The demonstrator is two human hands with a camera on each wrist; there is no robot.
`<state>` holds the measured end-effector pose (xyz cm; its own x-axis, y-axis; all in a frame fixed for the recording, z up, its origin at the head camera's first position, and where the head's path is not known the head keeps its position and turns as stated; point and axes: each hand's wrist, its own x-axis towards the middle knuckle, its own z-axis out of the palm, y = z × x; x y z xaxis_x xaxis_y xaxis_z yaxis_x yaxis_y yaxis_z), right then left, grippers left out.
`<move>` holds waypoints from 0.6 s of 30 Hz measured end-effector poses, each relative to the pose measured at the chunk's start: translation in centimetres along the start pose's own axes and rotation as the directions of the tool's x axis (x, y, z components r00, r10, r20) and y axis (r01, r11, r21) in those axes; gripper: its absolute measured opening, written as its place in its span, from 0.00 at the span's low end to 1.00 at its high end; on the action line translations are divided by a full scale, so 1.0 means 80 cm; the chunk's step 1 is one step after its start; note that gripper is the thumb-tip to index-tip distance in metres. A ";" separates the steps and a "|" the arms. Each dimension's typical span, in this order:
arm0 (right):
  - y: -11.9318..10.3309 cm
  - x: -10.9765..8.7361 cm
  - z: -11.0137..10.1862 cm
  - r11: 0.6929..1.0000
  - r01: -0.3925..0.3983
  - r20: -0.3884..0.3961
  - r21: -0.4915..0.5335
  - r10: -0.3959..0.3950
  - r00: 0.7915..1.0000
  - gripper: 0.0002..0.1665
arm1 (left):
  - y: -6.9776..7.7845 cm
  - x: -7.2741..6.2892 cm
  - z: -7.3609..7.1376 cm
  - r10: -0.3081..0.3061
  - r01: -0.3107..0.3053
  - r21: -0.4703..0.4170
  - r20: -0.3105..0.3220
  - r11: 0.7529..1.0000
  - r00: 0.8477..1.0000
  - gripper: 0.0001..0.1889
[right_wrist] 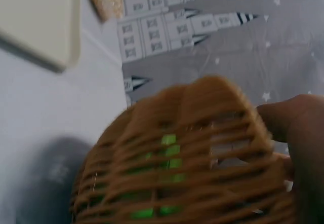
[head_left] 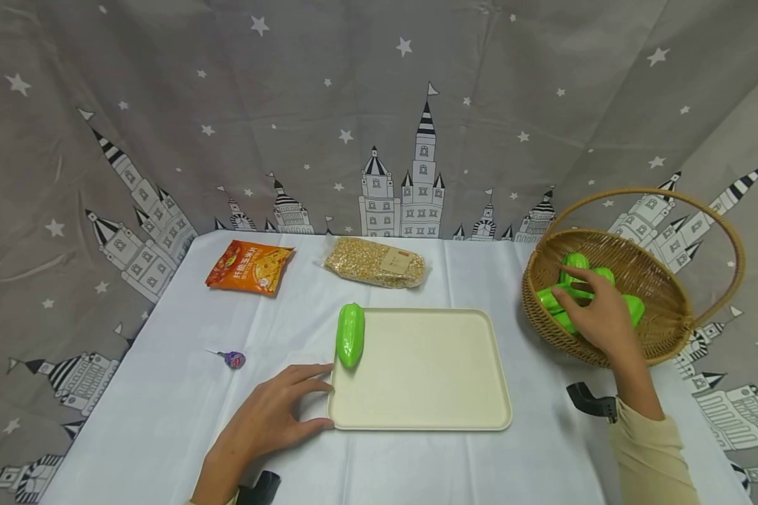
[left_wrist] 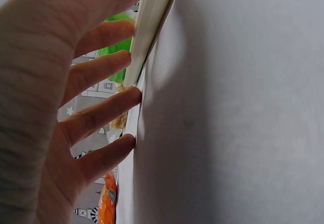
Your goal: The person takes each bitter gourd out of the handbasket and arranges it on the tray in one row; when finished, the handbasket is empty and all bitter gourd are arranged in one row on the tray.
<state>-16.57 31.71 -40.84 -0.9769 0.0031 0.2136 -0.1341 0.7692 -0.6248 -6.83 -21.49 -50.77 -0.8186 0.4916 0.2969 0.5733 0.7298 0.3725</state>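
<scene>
A shiny green cucumber-shaped piece (head_left: 350, 335) lies along the left side of a cream rectangular tray (head_left: 429, 372). My left hand (head_left: 278, 407) has its fingers spread at the tray's left edge; in the left wrist view, fingertips (left_wrist: 124, 59) meet the rim. On the right, my right hand (head_left: 596, 308) reaches over the wicker basket (head_left: 663, 301), thumb and fingers apart above several similar green pieces (head_left: 575, 261). The right wrist view shows the basket's woven wall (right_wrist: 192, 133) hiding most of that hand, with green showing through the gaps.
An orange snack bag (head_left: 249, 268) lies at the back left, beside a clear bag of yellow kernels (head_left: 375, 262). A purple-wrapped lollipop (head_left: 234, 360) is left of the tray. The basket's tall handle (head_left: 726, 231) arches on its right. A grey castle-print curtain (head_left: 328, 126) hangs behind the white tablecloth.
</scene>
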 end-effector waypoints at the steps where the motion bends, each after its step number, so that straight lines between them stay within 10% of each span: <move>1: 0.004 0.001 -0.001 1.000 -0.011 0.001 -0.016 0.011 1.000 0.33 | 0.000 0.000 0.000 -0.002 0.002 -0.001 0.001 1.000 1.000 0.25; 18: 0.028 0.018 -0.008 0.970 -0.064 0.151 -0.233 0.102 0.983 0.40 | -0.001 0.000 -0.001 -0.015 0.016 -0.002 0.017 1.000 1.000 0.24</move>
<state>-18.20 33.87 -41.44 -0.9993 -0.0154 0.0329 -0.0285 0.8952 -0.4448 -6.86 -21.60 -50.73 -0.8279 0.4884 0.2760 0.5606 0.7365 0.3785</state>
